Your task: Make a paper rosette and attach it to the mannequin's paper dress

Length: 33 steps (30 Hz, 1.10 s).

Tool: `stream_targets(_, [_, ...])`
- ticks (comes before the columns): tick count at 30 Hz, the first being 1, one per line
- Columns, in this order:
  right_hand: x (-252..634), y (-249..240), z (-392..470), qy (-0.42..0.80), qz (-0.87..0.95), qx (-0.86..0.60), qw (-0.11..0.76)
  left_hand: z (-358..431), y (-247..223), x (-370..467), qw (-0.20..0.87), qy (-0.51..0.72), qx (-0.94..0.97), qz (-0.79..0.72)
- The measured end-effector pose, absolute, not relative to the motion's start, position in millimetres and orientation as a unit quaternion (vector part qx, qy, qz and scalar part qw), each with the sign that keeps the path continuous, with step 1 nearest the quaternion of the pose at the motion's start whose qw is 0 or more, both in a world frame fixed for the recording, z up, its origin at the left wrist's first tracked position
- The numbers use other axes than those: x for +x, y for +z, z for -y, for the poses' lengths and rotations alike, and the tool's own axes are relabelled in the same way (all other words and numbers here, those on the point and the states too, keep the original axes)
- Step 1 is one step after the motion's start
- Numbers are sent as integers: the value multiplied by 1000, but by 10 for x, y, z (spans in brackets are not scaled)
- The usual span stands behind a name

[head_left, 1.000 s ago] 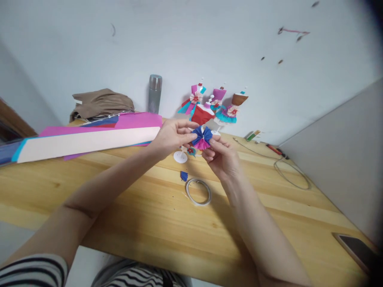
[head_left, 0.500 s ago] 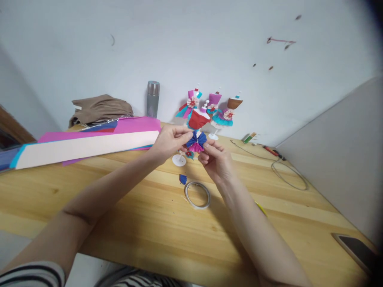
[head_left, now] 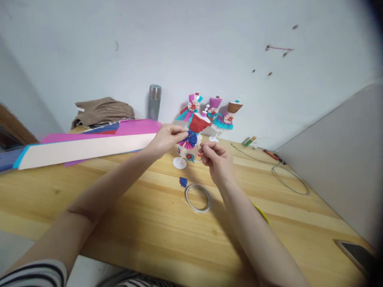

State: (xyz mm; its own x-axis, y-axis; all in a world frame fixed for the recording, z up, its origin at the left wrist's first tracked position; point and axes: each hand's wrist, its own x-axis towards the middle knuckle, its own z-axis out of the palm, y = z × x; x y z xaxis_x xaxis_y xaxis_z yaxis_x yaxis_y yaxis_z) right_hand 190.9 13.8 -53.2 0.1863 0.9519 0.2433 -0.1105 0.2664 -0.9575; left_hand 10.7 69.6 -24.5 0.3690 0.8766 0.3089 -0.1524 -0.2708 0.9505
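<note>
My left hand [head_left: 169, 138] pinches the upper edge of a pleated blue and pink paper fan [head_left: 189, 139]. The fan hangs in front of a small dress form with a red top [head_left: 199, 122] and a pale skirt with red flowers [head_left: 189, 156]. Just right of that skirt is my right hand [head_left: 216, 156], its thumb and index finger pressed together; whether anything small is between them is too small to tell. A blue paper scrap [head_left: 183, 182] and a roll of tape [head_left: 198, 198] lie on the table below the hands.
Several more dressed forms, one with a brown top [head_left: 234, 107], stand by the wall. A grey bottle [head_left: 154, 103], brown cloth [head_left: 103, 113] and long paper sheets [head_left: 89, 149] are at the left. To the right are a cable [head_left: 289, 183], a yellow object [head_left: 261, 213] and a phone [head_left: 354, 255].
My right hand has let go of the fan and moved slightly right. My left hand still holds the fan, which has shifted left and turned, showing more blue and uncovering the flowered skirt.
</note>
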Motion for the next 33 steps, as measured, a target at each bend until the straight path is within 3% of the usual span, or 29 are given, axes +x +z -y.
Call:
stream_targets(12, [1956,-510,-153,404,490,-438,636,-840,-230,167,549,495,613,-278])
stream_targets(19, [1836,-460,-59,389,570,-438,576,-557,-347,306,566,502,597,-266])
stream_targets(33, [1947,-474,-131,386,545,-469,578,-613,-231,56,569,402,622,-357])
